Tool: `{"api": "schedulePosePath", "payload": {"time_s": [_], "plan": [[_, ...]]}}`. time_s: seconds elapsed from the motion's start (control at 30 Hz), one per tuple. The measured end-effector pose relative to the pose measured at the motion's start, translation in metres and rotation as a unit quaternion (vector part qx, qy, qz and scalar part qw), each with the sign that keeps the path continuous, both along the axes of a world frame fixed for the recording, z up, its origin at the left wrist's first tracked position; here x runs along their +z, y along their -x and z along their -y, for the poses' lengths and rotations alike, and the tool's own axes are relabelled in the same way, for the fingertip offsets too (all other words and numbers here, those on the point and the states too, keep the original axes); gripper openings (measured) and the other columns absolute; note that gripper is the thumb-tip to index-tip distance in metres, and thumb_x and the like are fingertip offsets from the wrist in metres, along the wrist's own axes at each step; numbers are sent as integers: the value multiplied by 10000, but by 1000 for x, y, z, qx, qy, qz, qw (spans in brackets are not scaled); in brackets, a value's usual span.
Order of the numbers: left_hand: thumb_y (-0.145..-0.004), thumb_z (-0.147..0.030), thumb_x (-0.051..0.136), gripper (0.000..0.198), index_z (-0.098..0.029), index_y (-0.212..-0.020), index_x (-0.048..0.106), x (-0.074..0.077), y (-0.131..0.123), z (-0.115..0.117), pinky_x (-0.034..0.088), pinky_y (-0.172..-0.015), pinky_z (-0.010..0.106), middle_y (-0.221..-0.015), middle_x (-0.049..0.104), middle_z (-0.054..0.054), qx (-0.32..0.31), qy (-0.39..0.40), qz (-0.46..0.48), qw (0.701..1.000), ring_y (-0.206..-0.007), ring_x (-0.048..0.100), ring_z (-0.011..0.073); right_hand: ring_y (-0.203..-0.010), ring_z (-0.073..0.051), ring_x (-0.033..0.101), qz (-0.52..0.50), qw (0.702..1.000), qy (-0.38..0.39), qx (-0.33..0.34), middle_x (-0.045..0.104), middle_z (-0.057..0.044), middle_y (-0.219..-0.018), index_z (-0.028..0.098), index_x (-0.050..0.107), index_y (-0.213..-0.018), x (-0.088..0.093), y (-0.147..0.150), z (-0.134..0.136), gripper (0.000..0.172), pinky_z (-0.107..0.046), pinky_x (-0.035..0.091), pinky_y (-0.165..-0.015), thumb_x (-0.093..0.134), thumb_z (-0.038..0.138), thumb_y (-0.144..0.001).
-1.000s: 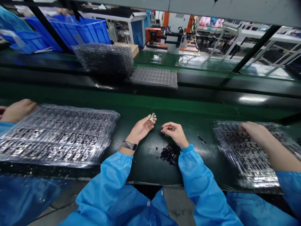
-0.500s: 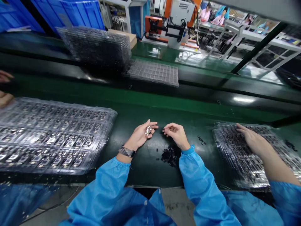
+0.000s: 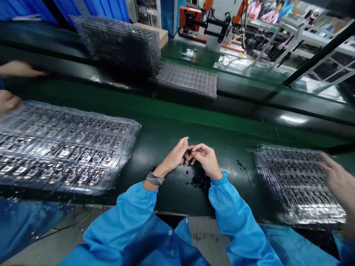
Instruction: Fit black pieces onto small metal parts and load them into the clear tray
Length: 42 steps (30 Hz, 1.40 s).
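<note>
Over the dark green bench my left hand [image 3: 175, 154] is curled round a small electronic part [image 3: 185, 154], mostly hidden by the fingers. My right hand [image 3: 205, 158] meets it from the right, its fingertips pinched at the part; whether they hold a separate piece is too small to tell. Just below my right hand lies a pile of small black pieces [image 3: 200, 180], with a couple of loose black squares [image 3: 187, 172] to its left. A few more black bits [image 3: 240, 164] lie to the right.
A large clear tray of electronic parts [image 3: 63, 147] lies left, another person's hand [image 3: 9, 101] at its corner. Stacked filled trays [image 3: 299, 181] stand right, beside another hand [image 3: 337, 177]. Behind are an empty tray [image 3: 187, 79] and a tall tray stack [image 3: 119, 46].
My hands have come together, and my left hand has turned and closed over the part that lay visible on its fingers. The other person's hand on the right has moved rightward over the trays.
</note>
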<state>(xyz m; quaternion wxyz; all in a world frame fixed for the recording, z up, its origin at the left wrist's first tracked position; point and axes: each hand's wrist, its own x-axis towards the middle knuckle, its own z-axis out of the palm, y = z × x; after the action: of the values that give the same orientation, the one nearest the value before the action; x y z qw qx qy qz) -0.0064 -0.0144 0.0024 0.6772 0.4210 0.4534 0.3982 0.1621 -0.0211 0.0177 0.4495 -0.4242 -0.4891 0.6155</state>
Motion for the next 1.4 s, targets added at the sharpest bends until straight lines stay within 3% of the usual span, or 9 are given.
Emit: {"api": "schedulePosePath", "payload": {"time_s": [0.1, 0.3, 0.4, 0.57, 0.83, 0.93, 1.07, 1.17, 1.4], "plan": [[-970, -636, 570, 775, -225, -1599, 380, 2, -1, 2, 415, -562, 243, -957, 727, 74, 3, -23, -44, 999, -597, 587, 123, -711, -187, 773, -22, 999, 40, 0, 781, -55, -983, 209, 614, -813, -4, -1, -2, 254, -306, 641, -648, 828, 337, -763], [-974, -679, 518, 836, -233, -1639, 276, -4, -6, 4, 411, -530, 234, -985, 710, 69, -26, -54, -5, 998, -582, 568, 112, -767, -228, 800, -53, 995, 87, 10, 777, -28, -815, 195, 637, -813, -8, -10, -6, 243, -347, 666, -735, 849, 278, -730], [-944, -747, 490, 845, -221, -1594, 371, -7, -4, 0, 446, -522, 248, -1132, 698, 129, -53, -52, 17, 997, -672, 642, 153, -791, -233, 804, -52, 995, 88, 13, 791, -42, -835, 194, 643, -826, -6, -17, -9, 234, -347, 662, -753, 846, 286, -752], [-942, -721, 531, 718, -118, -1301, 683, -6, 11, -10, 554, -756, 335, -995, 739, 157, -143, -66, 15, 987, -871, 712, 241, -778, -214, 799, -51, 996, 77, 7, 795, -49, -860, 189, 650, -823, -2, -28, -13, 267, -321, 653, -750, 872, 314, -745], [-922, -567, 677, 451, -127, -950, 774, -5, 21, -14, 539, -730, 310, -785, 744, 103, -204, -76, -6, 976, -697, 684, 182, -806, -219, 797, -54, 995, 77, 10, 802, -66, -892, 192, 636, -826, 1, -31, -15, 264, -328, 649, -759, 865, 303, -755], [-875, -500, 753, 427, -117, -1063, 757, -6, 19, -13, 552, -703, 310, -869, 768, 119, -167, -71, 1, 983, -677, 695, 174, -772, -215, 790, -40, 998, 54, -10, 806, -76, -924, 196, 630, -843, -2, -33, -16, 271, -313, 638, -689, 854, 325, -764], [-848, -406, 787, 421, -105, -1135, 722, -6, 13, -12, 567, -676, 296, -895, 775, 115, -49, -97, -41, 993, -674, 708, 172, -669, -208, 766, 22, 998, 7, -64, 794, -58, -822, 203, 617, -864, -8, -34, -19, 328, -288, 595, -575, 860, 392, -753], [-840, -348, 784, 372, -110, -1121, 726, -6, 9, -10, 584, -712, 290, -885, 780, 92, 19, -146, -86, 985, -708, 724, 176, -680, -216, 771, 50, 998, -3, -39, 792, -67, -786, 196, 635, -862, -10, -32, -18, 354, -296, 596, -602, 879, 422, -740], [-841, -313, 773, 322, -149, -1118, 767, -6, 6, -6, 589, -702, 271, -973, 808, 84, 60, -227, -150, 960, -757, 743, 185, -750, -234, 780, 52, 999, 4, -3, 804, -81, -808, 193, 701, -857, -8, -26, -15, 353, -321, 610, -665, 915, 429, -707]]}}
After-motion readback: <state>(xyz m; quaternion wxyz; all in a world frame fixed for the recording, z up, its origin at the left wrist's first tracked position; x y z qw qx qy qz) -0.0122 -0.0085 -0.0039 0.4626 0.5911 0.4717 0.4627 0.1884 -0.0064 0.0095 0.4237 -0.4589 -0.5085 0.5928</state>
